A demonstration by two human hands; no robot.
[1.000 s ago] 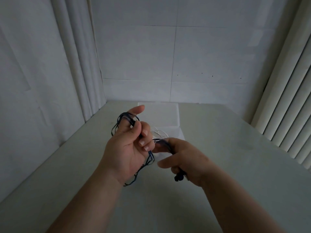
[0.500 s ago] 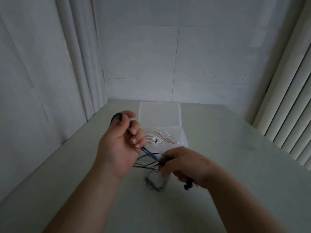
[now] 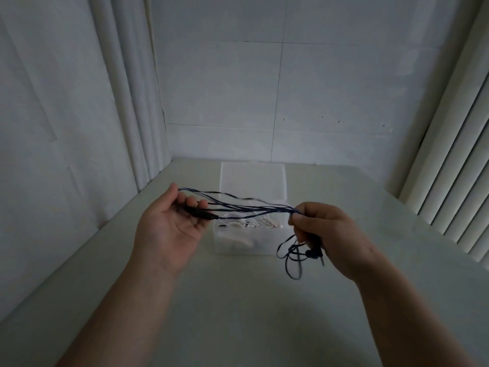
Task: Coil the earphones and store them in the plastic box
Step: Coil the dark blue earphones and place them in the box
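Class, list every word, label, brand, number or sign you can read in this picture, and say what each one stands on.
None: no text can be read anywhere in this view.
The plastic box, the dark earphones, the white earphones inside the box, the table, the wall and the blinds show no print, label or sign.

No text, label, brand, number or sign can be read anywhere in view. Nothing legible is made out on the translucent plastic box (image 3: 252,181) at the far middle of the pale desk (image 3: 370,234), nor on the dark blue earphones (image 3: 202,214) stretched in front of it.
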